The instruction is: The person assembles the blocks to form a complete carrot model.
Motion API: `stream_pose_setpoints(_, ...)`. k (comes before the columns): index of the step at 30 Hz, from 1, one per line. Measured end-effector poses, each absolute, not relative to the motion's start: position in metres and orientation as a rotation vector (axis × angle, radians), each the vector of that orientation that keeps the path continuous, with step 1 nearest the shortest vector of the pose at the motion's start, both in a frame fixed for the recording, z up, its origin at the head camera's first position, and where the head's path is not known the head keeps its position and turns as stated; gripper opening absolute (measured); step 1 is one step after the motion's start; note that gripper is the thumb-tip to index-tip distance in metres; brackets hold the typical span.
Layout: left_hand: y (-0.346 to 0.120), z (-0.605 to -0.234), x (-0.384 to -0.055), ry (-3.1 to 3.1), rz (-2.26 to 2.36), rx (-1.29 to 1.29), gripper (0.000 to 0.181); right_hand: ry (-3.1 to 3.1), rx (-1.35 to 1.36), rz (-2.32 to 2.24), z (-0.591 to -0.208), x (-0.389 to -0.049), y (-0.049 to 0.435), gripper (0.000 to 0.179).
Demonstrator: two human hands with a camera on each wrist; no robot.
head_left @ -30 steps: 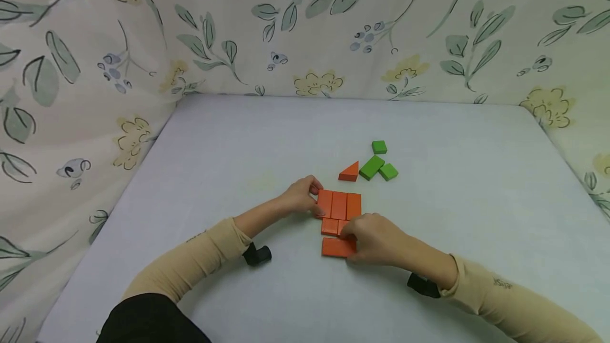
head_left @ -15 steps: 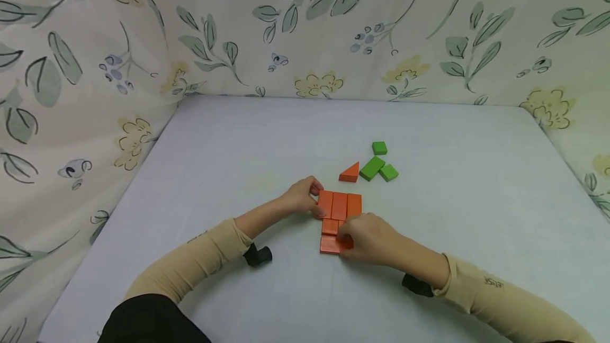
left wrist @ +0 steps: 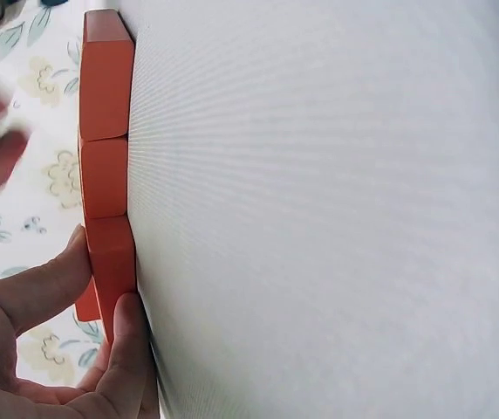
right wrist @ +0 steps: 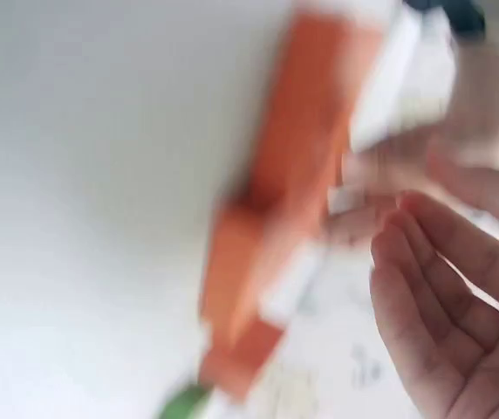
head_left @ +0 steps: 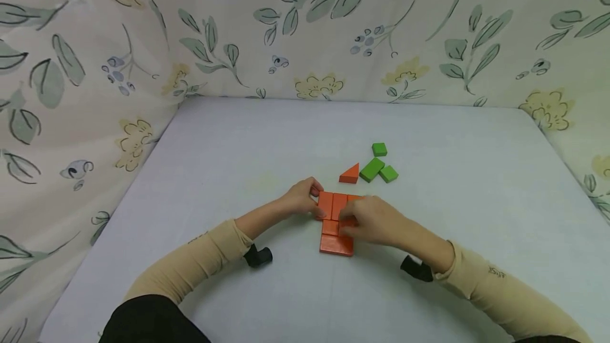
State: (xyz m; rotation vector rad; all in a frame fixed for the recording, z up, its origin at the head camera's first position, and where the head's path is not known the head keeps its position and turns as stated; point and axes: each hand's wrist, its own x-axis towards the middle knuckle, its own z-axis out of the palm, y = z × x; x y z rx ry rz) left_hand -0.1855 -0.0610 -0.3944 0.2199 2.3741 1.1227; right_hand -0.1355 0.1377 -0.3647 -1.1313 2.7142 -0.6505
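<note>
Orange wooden blocks lie packed together on the white table: upright rectangles (head_left: 339, 205) in a row, small blocks (head_left: 330, 227) below them, and one wide block (head_left: 336, 246) at the near end. My left hand (head_left: 301, 197) grips the leftmost rectangle (head_left: 325, 202), thumb at its near end and fingers at its far corner. In the left wrist view, the thumb (left wrist: 53, 284) and a finger lie against that block. Above the right side of the group, my right hand (head_left: 376, 221) hovers with loosely bent fingers and holds nothing; it covers part of the blocks.
Beyond the group lies an orange triangular block (head_left: 350, 174). Beside it are a green rectangular block (head_left: 372, 169) and two small green blocks, one farther back (head_left: 379, 149) and one to the right (head_left: 388, 174). Floral cloth (head_left: 324, 30) rises behind the table.
The right hand has slid the wide orange block up against the small blocks, let go of it and moved farther up over the group. The left hand stays in place.
</note>
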Motion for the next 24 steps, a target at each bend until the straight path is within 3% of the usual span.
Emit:
stream_pose_setpoints(6,-0.061,-0.397,-0.187,2.377,1.132,0.214,0.053,2.888,-1.064,-0.647,-0.358,-0.194,0.155,0.03)
stream_pose_setpoints(11,-0.061,-0.4,-0.187,2.374,1.129,0.23,0.052,2.815,-0.955,-0.549,-0.371,-0.222,0.161,0.041)
stream_pose_setpoints(24,-0.06,-0.398,-0.185,2.381,1.128,0.221,0.053,2.896,-0.98,-0.456,-0.383,-0.231,0.163,0.021)
